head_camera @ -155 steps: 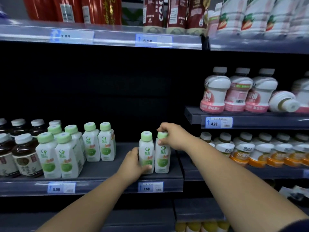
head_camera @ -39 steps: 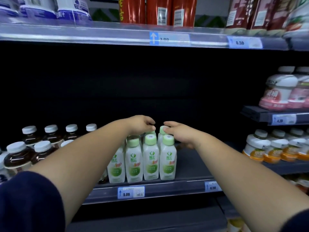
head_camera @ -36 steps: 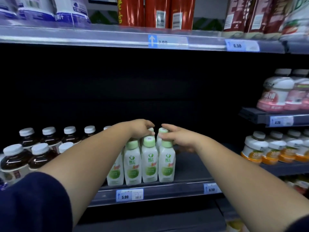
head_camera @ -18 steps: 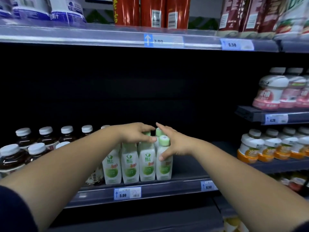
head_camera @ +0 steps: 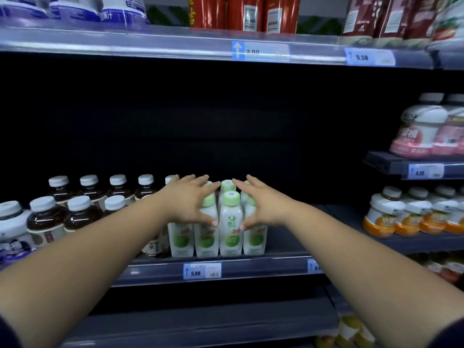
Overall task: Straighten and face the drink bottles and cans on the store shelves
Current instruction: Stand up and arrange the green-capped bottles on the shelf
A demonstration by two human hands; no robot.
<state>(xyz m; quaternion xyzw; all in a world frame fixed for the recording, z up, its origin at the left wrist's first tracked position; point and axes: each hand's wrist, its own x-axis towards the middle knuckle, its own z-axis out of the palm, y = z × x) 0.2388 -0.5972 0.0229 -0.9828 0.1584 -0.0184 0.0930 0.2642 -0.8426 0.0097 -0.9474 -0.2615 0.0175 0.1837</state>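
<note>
Both hands have spread flat since 0.5 seconds ago. Left hand (head_camera: 190, 202) and right hand (head_camera: 261, 204), fingers wide (gripping nothing), flank the green-capped bottles (head_camera: 230, 222) above the 5.00 price tag (head_camera: 202, 271).

Price tags: 5.00 (head_camera: 202, 271), 3.00 (head_camera: 259, 50), perhaps 0.50 (head_camera: 369, 57), blurred.

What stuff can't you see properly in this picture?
- Head view: back white bottles with green caps, mostly hidden by the front ones and both hands.
- Second white bottle's label, partly covered by the left hand.
- Red cans on the top shelf, cut off by the upper edge.
- Price tag at the right hand's forearm, half hidden.
</note>
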